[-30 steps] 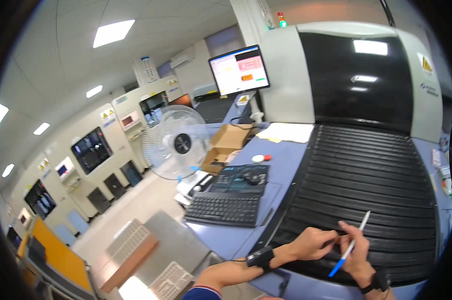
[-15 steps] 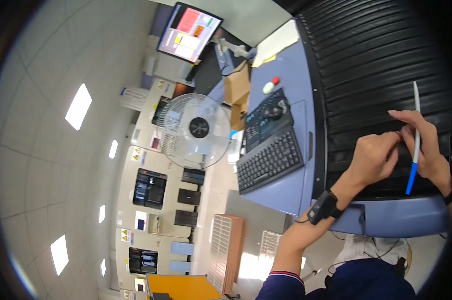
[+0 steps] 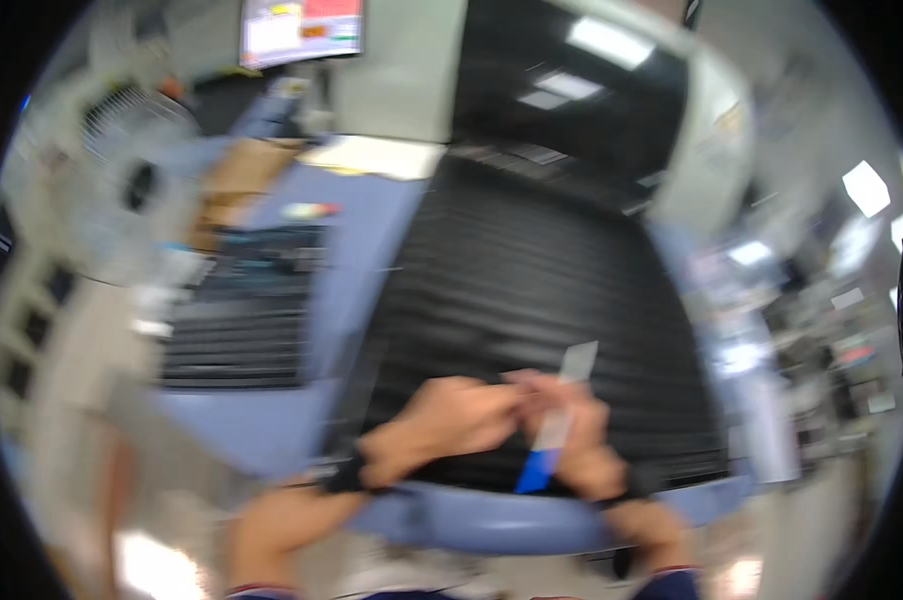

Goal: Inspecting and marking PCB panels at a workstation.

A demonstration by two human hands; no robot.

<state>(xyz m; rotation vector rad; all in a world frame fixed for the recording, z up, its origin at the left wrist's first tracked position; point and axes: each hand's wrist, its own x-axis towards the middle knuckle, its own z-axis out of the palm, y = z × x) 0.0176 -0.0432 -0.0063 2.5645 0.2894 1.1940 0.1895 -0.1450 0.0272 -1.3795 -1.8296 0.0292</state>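
Both my hands are close together over a black ridged surface (image 3: 532, 270), near its front edge. My right hand (image 3: 590, 432) is closed on a flat white strip with a blue end (image 3: 539, 470). The strip slants, its pale end pointing away from me and its blue end toward me. Beside it, my left hand (image 3: 462, 415) has its fingers curled together, the fingertips meeting those of my right hand. Motion blur hides what the left fingers pinch, if anything. Black bands are on both wrists.
To the left, a blue worktop (image 3: 357, 235) carries a black keyboard (image 3: 234, 345), a cardboard box (image 3: 247, 170) and pale paper (image 3: 377, 155). A fan (image 3: 137, 185) and a monitor (image 3: 302, 30) stand beyond. A dark glossy panel (image 3: 572, 110) rises behind the ridged surface.
My view has swung and levelled, so the ridged surface and hands now sit near the middle. The strip's broad face now shows. My right hand still holds it, with the left hand close by.
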